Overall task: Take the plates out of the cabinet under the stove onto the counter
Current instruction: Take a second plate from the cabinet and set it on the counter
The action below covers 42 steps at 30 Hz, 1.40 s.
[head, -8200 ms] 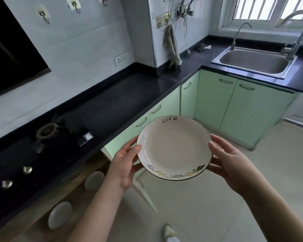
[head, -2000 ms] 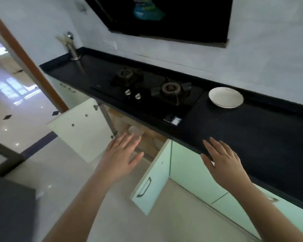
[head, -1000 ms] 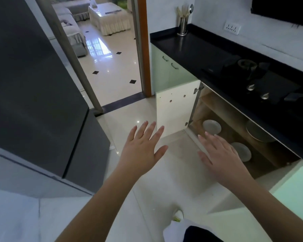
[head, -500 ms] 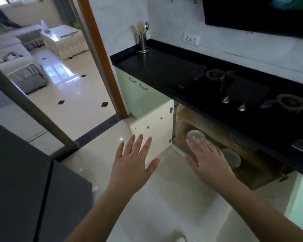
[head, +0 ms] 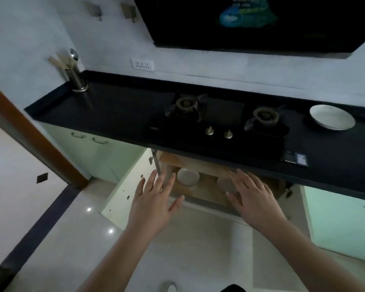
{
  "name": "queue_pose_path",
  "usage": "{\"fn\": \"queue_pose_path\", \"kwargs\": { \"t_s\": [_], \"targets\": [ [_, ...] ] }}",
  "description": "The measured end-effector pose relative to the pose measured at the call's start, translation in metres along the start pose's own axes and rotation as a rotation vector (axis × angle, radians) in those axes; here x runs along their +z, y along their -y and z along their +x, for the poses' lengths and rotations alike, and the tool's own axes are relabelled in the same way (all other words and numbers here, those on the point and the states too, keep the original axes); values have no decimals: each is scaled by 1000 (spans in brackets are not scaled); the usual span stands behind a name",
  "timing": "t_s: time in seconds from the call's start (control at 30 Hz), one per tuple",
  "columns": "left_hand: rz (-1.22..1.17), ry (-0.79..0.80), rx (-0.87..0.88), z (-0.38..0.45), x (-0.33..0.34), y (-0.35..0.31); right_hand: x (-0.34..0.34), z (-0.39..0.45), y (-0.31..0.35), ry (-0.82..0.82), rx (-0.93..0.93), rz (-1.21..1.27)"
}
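A pale-walled kitchen with a long black worktop (head: 118, 114) crossing the view; a two-burner stove (head: 226, 121) is set into it, under a dark hood (head: 251, 22). At about 2 o'clock one white plate (head: 332, 117) lies on the worktop, just right of the stove. Below the stove the cabinet (head: 200, 165) stands open, its pale door (head: 126, 188) swung out toward 9 o'clock. Inside, the worktop edge cuts off the upper part and the shade makes the shelf hard to read: one pale plate in the cabinet (head: 188, 177) shows whole, and a second plate (head: 226, 184) is partly hidden behind the right hand (head: 252, 199). Both hands hover in front of the opening with fingers spread wide, each grip holding nothing; the left hand (head: 154, 200) is at 6 o'clock.
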<state>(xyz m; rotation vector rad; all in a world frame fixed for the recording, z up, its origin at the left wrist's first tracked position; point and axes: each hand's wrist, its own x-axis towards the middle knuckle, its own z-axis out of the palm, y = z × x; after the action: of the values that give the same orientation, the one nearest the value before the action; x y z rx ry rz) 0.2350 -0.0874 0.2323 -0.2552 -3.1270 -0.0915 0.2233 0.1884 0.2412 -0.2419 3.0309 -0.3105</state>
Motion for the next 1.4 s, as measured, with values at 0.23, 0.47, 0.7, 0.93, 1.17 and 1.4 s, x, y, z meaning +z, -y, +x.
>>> {"fn": "queue_pose_path", "kwargs": {
  "t_s": [0.23,0.47,0.7,0.93,1.17,1.4],
  "targets": [
    [-17,40,281,79,22,22,12,15,21,-82,169,22],
    [-12,111,408,129,48,1,38,24,-1,-23,287,-30],
    [15,209,408,153,75,-17,59,53,-22,1,269,12],
    [0,237,390,172,142,-37,116,85,-50,66,278,76],
    [45,245,404,203,234,-46,189,120,-78,76,279,56],
    [22,223,364,252,326,-26,268,164,-111,90,260,25]
  ]
}}
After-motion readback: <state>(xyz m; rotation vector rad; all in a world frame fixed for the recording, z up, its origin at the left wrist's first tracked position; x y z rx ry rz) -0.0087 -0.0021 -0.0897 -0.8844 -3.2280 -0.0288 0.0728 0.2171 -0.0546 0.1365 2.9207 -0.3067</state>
